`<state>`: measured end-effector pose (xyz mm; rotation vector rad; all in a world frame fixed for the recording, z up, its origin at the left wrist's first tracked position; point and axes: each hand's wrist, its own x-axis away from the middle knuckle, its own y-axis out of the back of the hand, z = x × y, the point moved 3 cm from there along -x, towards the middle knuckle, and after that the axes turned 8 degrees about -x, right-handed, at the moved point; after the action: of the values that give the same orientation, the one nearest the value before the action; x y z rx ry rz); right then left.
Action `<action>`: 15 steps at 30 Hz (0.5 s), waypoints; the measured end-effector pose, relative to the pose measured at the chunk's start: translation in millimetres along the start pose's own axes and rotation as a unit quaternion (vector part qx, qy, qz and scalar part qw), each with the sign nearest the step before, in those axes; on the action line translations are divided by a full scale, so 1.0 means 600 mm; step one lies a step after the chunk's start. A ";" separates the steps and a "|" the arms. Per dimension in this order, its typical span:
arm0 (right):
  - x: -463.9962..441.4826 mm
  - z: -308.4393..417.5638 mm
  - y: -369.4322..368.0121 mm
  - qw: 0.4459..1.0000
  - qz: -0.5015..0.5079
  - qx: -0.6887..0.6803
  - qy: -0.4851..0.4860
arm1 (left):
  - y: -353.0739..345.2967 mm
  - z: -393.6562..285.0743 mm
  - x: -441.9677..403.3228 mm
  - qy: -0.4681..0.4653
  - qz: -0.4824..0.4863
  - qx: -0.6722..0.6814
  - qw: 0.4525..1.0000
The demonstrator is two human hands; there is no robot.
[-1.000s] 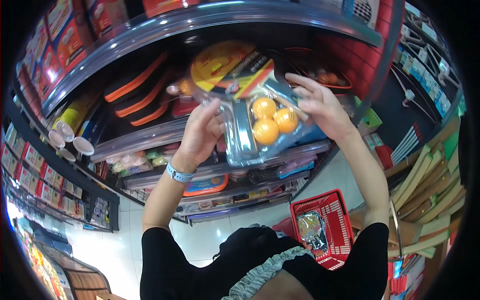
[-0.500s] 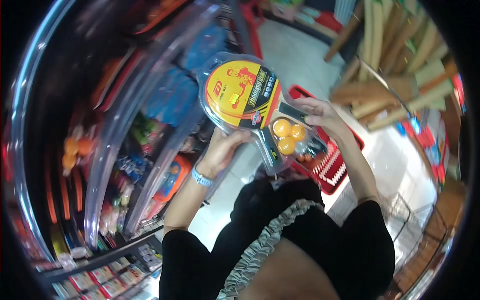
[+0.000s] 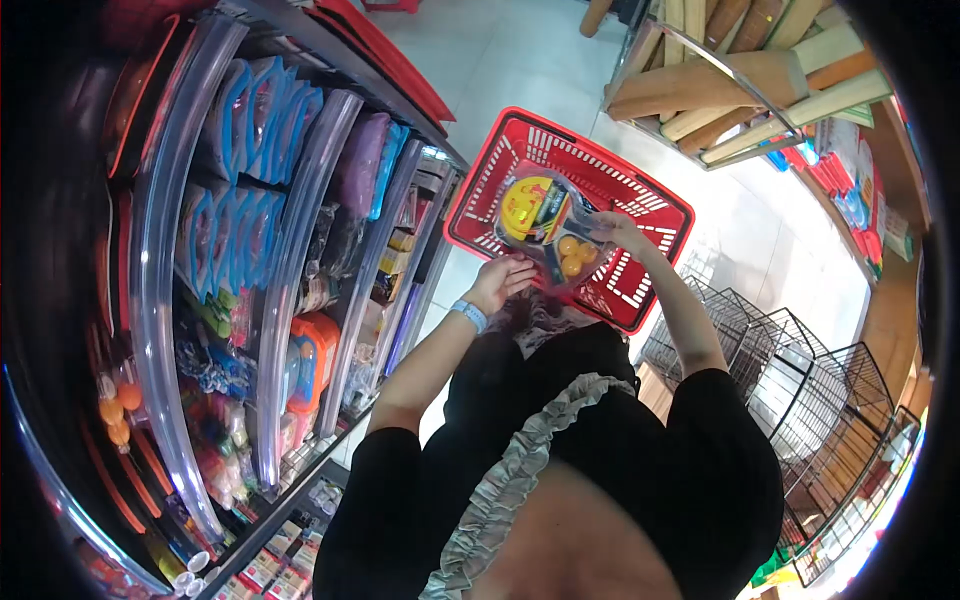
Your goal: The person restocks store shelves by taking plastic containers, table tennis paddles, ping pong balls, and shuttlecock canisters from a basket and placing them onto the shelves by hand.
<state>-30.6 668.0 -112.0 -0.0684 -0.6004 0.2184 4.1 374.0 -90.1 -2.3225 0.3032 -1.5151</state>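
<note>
A clear plastic table tennis set, with a yellow and red label and orange balls, is inside the rim of the red shopping basket. My right hand grips its handle end on the right. At its lower left, my left hand, with a light blue watch on the wrist, has bent fingers at the package's edge; whether they still grip it is unclear. The bottom of the basket is partly hidden by the package.
Store shelves with blue-edged packages and an orange case run along the left. A rack of wooden pieces stands at the upper right. Black wire baskets are at the lower right.
The view has turned from the shelves toward the floor and basket. Both hands have carried the table tennis set away from the shelf and lowered it into the basket.
</note>
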 end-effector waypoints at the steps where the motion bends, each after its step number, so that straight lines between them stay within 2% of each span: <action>1: -0.022 -0.012 0.008 1.000 -0.010 0.021 -0.004 | 0.001 -0.003 0.015 -0.018 0.013 0.004 1.000; 4: -0.066 -0.028 0.023 0.976 -0.030 0.214 -0.016 | 0.037 -0.013 0.067 -0.085 -0.008 0.003 0.996; 5: -0.077 -0.022 0.027 0.955 -0.036 0.281 0.087 | 0.054 -0.011 0.076 -0.093 -0.043 0.004 0.995; 6: -0.092 -0.028 0.027 0.919 -0.033 0.338 0.198 | 0.068 -0.014 0.096 -0.118 -0.044 0.014 0.992; 7: -0.105 -0.006 0.020 0.861 -0.027 0.470 0.195 | 0.078 -0.021 0.125 -0.145 -0.070 0.027 0.987; 8: -0.125 -0.004 0.020 0.827 -0.058 0.520 0.207 | 0.088 -0.030 0.156 -0.175 -0.097 0.044 0.979; 10: -0.174 -0.023 0.035 0.770 -0.035 0.603 0.205 | 0.122 -0.042 0.212 -0.231 -0.142 0.096 0.958; 11: -0.166 0.013 0.009 0.778 -0.013 0.618 0.115 | 0.135 -0.052 0.249 -0.264 -0.193 0.104 0.939; 12: -0.190 0.026 -0.002 0.747 0.051 0.649 0.134 | 0.147 -0.064 0.288 -0.311 -0.227 0.092 0.918; 14: -0.166 0.144 -0.107 0.800 0.116 0.565 0.169 | 0.164 -0.088 0.374 -0.428 -0.309 0.070 0.846; 15: -0.142 0.214 -0.177 0.810 0.133 0.521 0.234 | 0.175 -0.099 0.420 -0.511 -0.348 0.037 0.785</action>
<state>-152.0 545.5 -39.9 0.8510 0.0906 0.7588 53.1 176.0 100.8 -2.9097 -0.9538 -0.2013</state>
